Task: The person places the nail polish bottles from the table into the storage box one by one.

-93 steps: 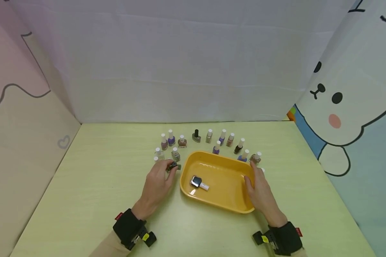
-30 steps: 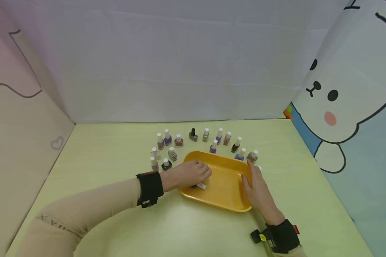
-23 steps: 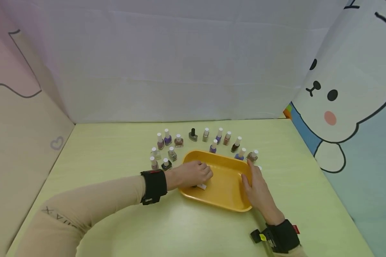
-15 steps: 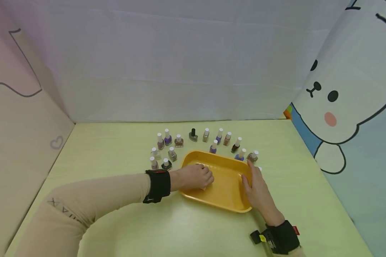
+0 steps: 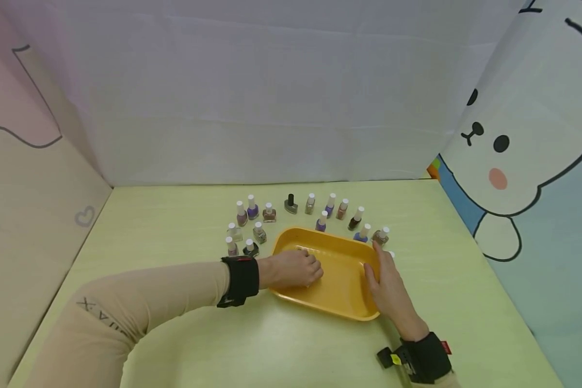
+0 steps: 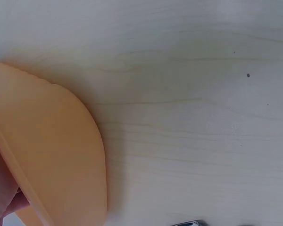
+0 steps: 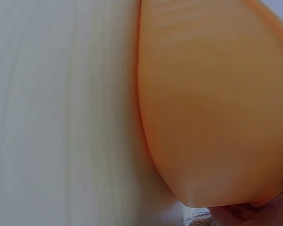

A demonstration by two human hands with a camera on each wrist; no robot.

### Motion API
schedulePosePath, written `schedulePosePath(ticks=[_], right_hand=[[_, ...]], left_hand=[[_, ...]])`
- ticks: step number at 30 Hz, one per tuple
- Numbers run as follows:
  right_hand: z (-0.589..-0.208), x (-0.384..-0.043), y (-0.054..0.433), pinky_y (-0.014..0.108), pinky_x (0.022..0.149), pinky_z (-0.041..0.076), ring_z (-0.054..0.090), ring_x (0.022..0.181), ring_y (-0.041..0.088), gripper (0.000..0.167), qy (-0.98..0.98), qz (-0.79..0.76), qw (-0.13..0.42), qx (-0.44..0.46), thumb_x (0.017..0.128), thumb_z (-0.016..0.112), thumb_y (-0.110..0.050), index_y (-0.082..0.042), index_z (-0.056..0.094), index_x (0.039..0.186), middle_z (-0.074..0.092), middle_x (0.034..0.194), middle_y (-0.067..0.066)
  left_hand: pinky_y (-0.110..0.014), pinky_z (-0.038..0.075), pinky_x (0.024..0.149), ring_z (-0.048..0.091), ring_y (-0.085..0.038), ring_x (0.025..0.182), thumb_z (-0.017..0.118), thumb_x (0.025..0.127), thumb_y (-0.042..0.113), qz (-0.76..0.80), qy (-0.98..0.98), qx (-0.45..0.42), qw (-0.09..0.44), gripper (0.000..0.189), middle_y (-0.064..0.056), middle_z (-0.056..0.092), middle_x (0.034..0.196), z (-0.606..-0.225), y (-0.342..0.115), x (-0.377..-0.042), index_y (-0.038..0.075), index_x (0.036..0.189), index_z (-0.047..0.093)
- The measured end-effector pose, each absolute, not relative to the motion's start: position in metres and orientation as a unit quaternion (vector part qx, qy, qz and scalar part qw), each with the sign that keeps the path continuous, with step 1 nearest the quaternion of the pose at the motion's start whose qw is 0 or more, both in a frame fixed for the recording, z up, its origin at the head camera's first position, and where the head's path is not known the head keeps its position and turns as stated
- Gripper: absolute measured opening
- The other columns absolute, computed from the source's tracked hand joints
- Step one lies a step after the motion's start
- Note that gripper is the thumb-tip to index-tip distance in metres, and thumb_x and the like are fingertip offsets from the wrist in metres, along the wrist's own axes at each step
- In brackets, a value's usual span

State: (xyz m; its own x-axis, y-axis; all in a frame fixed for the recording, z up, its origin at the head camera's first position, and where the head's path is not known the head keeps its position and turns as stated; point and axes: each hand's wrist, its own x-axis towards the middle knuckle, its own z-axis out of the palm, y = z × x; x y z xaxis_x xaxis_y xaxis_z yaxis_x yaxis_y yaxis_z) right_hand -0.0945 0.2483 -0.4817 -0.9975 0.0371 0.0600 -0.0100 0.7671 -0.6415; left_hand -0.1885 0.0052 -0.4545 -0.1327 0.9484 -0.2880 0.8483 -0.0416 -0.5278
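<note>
My left hand (image 5: pixel 298 268) reaches into the left part of the yellow tray (image 5: pixel 344 280), palm down with its fingers bent. Its fingertips are hidden, so what they hold or touch does not show. The nail polish bottle seen earlier in the tray is covered by this hand. At the tray's right end, my right hand (image 5: pixel 390 285) grips the rim, thumb inside and fingers outside. The left wrist view shows the tray's outer wall (image 6: pixel 70 155) and a bit of the left hand (image 6: pixel 0 181). Fingers of the right hand (image 7: pixel 254 214) show under the rim in the right wrist view.
Several nail polish bottles stand in an arc behind the tray, among them a black-capped one (image 5: pixel 291 205), a dark one (image 5: pixel 250 248) at left and a brownish one (image 5: pixel 380 236) at right. A white curtain (image 5: pixel 291 108) hangs behind the table (image 5: pixel 165 226).
My left hand, which pinched a small dark bottle left of the tray, has moved right into the tray. It then slid slightly over the bottle lying there. The right hand stays on the rim.
</note>
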Motion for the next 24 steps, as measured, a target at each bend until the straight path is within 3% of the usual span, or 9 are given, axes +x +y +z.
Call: schedulePosePath(ticks=[9, 24], right_hand=[[-0.4819, -0.0966, 0.2491, 0.066, 0.116, 0.035, 0.046, 0.135, 0.048, 0.061, -0.939, 0.342, 0.028, -0.01, 0.109, 0.049, -0.011, 0.008, 0.021, 0.159, 0.037, 0.152, 0.034], [-0.4832, -0.0955, 0.2489, 0.066, 0.116, 0.036, 0.046, 0.135, 0.048, 0.06, -0.938, 0.345, 0.033, -0.008, 0.109, 0.049, -0.011, 0.008, 0.022, 0.159, 0.037, 0.153, 0.033]], left_hand=[[-0.021, 0.055, 0.095, 0.066, -0.009, 0.107, 0.052, 0.108, 0.017, 0.291, -0.685, -0.661, 0.094, 0.017, 0.006, 0.07, 0.118, -0.4567, 0.0049, -0.1874, 0.019, 0.122, 0.062], [-0.021, 0.054, 0.092, 0.065, -0.008, 0.107, 0.05, 0.11, 0.019, 0.303, -0.674, -0.666, 0.097, 0.022, 0.008, 0.07, 0.122, -0.4633, 0.0065, -0.185, 0.022, 0.126, 0.064]])
